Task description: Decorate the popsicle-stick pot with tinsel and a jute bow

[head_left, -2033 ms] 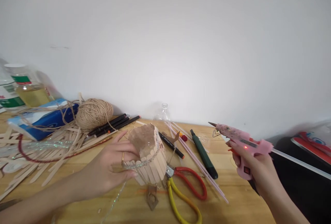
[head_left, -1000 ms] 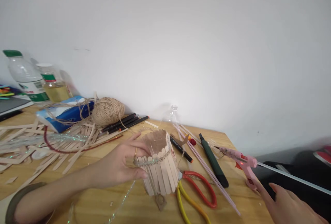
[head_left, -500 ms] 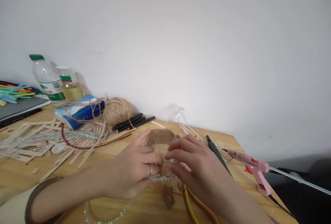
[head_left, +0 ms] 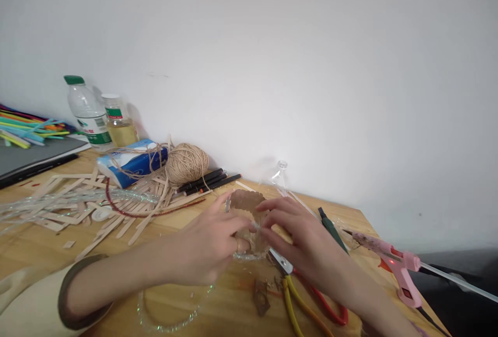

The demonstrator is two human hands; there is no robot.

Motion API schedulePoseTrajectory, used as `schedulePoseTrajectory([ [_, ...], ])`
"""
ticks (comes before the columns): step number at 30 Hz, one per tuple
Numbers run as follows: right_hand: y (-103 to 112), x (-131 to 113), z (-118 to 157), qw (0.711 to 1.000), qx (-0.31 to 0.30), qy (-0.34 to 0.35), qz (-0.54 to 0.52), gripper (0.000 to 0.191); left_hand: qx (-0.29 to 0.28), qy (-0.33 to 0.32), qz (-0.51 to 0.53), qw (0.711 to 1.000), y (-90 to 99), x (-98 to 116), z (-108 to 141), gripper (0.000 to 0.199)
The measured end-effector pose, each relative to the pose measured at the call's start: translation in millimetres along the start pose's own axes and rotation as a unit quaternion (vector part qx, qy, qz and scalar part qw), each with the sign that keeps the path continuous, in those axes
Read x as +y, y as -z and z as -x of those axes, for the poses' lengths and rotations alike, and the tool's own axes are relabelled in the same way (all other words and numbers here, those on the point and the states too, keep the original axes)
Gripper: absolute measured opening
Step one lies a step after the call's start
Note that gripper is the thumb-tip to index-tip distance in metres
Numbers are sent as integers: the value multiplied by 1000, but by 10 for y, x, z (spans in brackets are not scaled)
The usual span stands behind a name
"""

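A small round brown piece [head_left: 246,201] edged with glittery clear pipe cleaner stands between my hands. My left hand [head_left: 218,241], with a ring on one finger, is closed around its left side, fingers bent over its front. My right hand [head_left: 288,228] is at its right side, fingertips pinched near the left fingertips at the glittery strand. The strand's free end [head_left: 171,328] curls on the table below my left wrist. Pliers [head_left: 290,295] with yellow and red handles lie under my right hand, beside a small brown scrap [head_left: 260,298].
A pink glue gun [head_left: 397,264] rests at the right, by a green-handled tool [head_left: 330,228]. At the left are wooden sticks [head_left: 136,228], a twine ball [head_left: 187,163], a blue packet [head_left: 134,163], two bottles [head_left: 91,119] and pipe cleaners [head_left: 31,126]. A clear bottle [head_left: 279,176] stands behind.
The view has shifted, so things sit slightly to the right. My fingertips have come closer together over the round piece, and more of the pliers shows.
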State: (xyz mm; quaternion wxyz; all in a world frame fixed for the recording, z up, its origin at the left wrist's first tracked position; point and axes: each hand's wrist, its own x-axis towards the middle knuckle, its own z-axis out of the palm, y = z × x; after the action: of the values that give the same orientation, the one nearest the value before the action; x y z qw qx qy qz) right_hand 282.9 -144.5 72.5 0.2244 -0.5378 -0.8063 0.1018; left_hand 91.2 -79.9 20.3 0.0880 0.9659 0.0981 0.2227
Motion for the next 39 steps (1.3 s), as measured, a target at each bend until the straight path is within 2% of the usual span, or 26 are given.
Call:
schedulePoseTrajectory([
  [2,52,43,39,994,62,-70,-48,20,-16,39,66,997,46,-53,-19,22],
  [4,73,87,77,986,87,-116,-76,21,-49,90,116,988,69,-124,-30,21],
  [6,46,131,110,986,82,-120,-80,21,-69,139,142,978,72,-198,-35,22],
  [10,-88,199,149,989,54,-102,-88,16,-67,201,171,962,59,-294,-47,24],
  [15,-164,183,117,992,59,-63,-97,10,-42,201,210,956,66,-324,-61,17],
  [20,-151,128,18,990,110,5,-90,12,17,230,219,948,89,-310,-55,14],
  [24,-169,113,-40,987,138,60,-59,12,17,226,219,949,114,-268,-64,15],
  [30,-197,89,-91,982,158,93,-44,13,6,243,245,939,157,-234,-83,15],
  [39,-259,131,-94,986,129,92,-54,12,3,247,259,934,170,-224,-99,14],
])
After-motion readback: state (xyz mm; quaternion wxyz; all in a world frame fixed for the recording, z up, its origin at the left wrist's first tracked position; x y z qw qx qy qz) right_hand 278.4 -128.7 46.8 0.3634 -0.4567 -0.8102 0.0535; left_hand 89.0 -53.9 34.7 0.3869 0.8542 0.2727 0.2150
